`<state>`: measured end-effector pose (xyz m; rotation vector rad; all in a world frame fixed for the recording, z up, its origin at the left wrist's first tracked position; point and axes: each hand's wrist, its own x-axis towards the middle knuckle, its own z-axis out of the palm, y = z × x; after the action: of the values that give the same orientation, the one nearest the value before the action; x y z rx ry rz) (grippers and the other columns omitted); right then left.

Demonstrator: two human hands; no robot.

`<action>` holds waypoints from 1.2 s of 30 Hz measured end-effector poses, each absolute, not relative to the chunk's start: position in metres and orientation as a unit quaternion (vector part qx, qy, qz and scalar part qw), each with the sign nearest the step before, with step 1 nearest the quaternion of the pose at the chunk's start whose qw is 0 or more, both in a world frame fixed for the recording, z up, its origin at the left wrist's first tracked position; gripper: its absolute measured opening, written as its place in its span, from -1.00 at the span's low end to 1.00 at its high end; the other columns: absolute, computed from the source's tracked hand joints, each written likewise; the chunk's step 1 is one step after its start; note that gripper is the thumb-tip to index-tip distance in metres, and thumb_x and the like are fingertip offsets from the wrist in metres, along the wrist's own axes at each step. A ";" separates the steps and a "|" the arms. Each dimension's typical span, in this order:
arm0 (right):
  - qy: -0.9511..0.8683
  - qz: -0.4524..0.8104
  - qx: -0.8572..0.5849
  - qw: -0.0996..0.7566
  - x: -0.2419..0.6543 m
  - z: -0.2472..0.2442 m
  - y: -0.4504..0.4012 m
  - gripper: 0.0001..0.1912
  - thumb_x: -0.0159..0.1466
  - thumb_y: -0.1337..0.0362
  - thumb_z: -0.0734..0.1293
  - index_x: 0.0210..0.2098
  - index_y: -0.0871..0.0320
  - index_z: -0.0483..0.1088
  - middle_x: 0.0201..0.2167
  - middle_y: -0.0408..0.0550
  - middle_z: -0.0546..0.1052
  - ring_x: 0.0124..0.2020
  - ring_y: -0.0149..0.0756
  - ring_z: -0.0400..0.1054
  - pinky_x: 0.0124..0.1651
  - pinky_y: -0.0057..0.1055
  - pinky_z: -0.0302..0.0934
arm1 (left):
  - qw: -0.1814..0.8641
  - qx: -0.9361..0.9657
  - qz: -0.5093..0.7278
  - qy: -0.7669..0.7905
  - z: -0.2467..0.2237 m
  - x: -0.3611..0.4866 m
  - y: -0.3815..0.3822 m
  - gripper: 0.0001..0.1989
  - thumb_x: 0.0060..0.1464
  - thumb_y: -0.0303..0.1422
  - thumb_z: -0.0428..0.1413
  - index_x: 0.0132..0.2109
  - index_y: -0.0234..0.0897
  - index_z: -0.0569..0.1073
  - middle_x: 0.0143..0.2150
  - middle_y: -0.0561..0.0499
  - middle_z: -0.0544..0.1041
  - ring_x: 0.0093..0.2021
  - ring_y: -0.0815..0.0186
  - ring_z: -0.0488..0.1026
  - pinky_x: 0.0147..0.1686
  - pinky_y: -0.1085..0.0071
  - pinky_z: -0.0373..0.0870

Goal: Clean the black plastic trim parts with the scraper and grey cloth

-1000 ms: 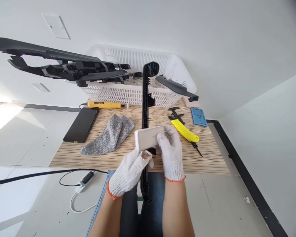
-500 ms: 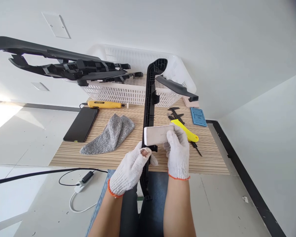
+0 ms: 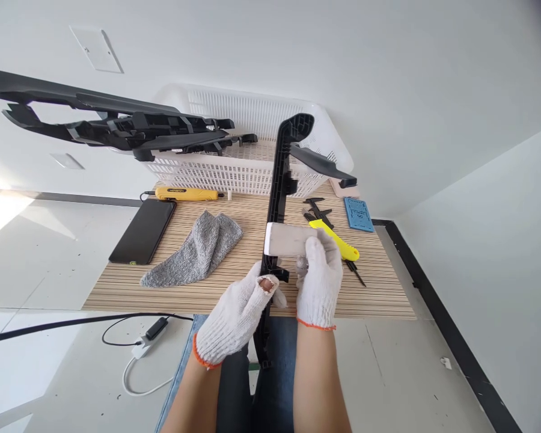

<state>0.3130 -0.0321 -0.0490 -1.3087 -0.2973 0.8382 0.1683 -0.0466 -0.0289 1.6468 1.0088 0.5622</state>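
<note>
My left hand (image 3: 238, 316), in a white knit glove with a hole at the thumb, is closed around the lower part of a long black plastic trim piece (image 3: 277, 192). The trim piece stands lengthwise in front of me, its curved end up by the basket and its lower end over my legs. In my gloved right hand (image 3: 319, 270) is a flat beige block (image 3: 291, 239) with a white end, pinched between thumb and fingers. The block lies across the trim piece just above my left hand and hides part of it; whether they touch, I cannot tell.
Behind stands a white plastic basket (image 3: 207, 174) with more black trim pieces (image 3: 130, 123) jutting left. On the table (image 3: 130, 294) lie a grey cloth (image 3: 198, 246), phone (image 3: 143, 231), yellow corded tool (image 3: 187, 193), calipers (image 3: 318, 208), yellow utility knife (image 3: 336, 239) and blue card-like item (image 3: 359, 214).
The block has turned closer to level and shifted slightly up along the trim piece. The trim piece's top leans a little further right. Both hands keep their hold.
</note>
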 end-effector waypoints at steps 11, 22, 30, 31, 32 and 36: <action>-0.276 0.513 -0.589 0.560 0.328 -0.050 -0.039 -0.56 0.11 -0.05 0.49 -0.21 0.16 0.52 -0.64 -0.26 0.34 -0.64 -0.45 0.15 -0.64 -0.50 0.01 | 0.550 0.681 0.233 0.423 -0.028 0.170 -0.047 -0.51 0.45 -0.05 -0.24 -0.23 -0.18 0.45 -0.28 0.06 0.50 -0.32 0.27 0.37 -0.15 0.32 0.24; -0.220 0.502 -0.445 0.708 0.339 -0.041 -0.050 -0.65 0.14 -0.10 0.37 -0.29 0.01 0.36 -0.74 -0.35 0.24 -0.83 -0.47 -0.08 -0.78 -0.51 -0.21 | 0.551 0.684 0.221 0.423 -0.025 0.169 -0.046 -0.48 0.44 -0.03 -0.23 -0.25 -0.19 0.48 -0.28 0.04 0.52 -0.33 0.28 0.37 -0.16 0.33 0.30; -0.196 0.354 -0.595 0.694 0.313 -0.048 -0.037 -0.59 0.08 0.07 0.50 -0.37 0.04 0.19 -0.56 -0.32 0.26 -0.58 -0.47 0.16 -0.54 -0.49 0.09 | 0.544 0.689 0.222 0.425 -0.025 0.170 -0.046 -0.49 0.44 -0.05 -0.24 -0.27 -0.20 0.45 -0.27 0.04 0.53 -0.33 0.27 0.38 -0.16 0.33 0.28; -0.196 0.342 -0.596 0.700 0.311 -0.049 -0.037 -0.61 0.10 0.07 0.48 -0.36 0.05 0.19 -0.57 -0.33 0.26 -0.58 -0.47 0.15 -0.54 -0.49 0.10 | 0.545 0.688 0.223 0.425 -0.025 0.170 -0.046 -0.50 0.44 -0.06 -0.23 -0.27 -0.20 0.45 -0.26 0.04 0.53 -0.32 0.27 0.39 -0.15 0.33 0.27; -0.210 0.359 -0.590 0.692 0.311 -0.050 -0.037 -0.62 0.10 0.07 0.48 -0.37 0.05 0.19 -0.56 -0.33 0.26 -0.58 -0.48 0.15 -0.54 -0.49 0.10 | 0.546 0.687 0.222 0.425 -0.026 0.170 -0.046 -0.50 0.44 -0.05 -0.23 -0.28 -0.20 0.45 -0.27 0.04 0.52 -0.31 0.26 0.40 -0.15 0.32 0.27; -0.244 0.385 -0.591 0.665 0.314 -0.049 -0.039 -0.64 0.07 0.12 0.50 -0.39 0.07 0.24 -0.55 -0.31 0.31 -0.57 -0.49 0.15 -0.54 -0.50 0.08 | 0.552 0.677 0.216 0.435 -0.027 0.169 -0.046 -0.45 0.42 0.01 -0.24 -0.31 -0.19 0.46 -0.35 0.05 0.49 -0.36 0.25 0.37 -0.20 0.30 0.27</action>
<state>0.3141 -0.0387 -0.0489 -1.3350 -0.5518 0.8692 0.1689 -0.0463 -0.0271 1.6020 1.0299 0.5107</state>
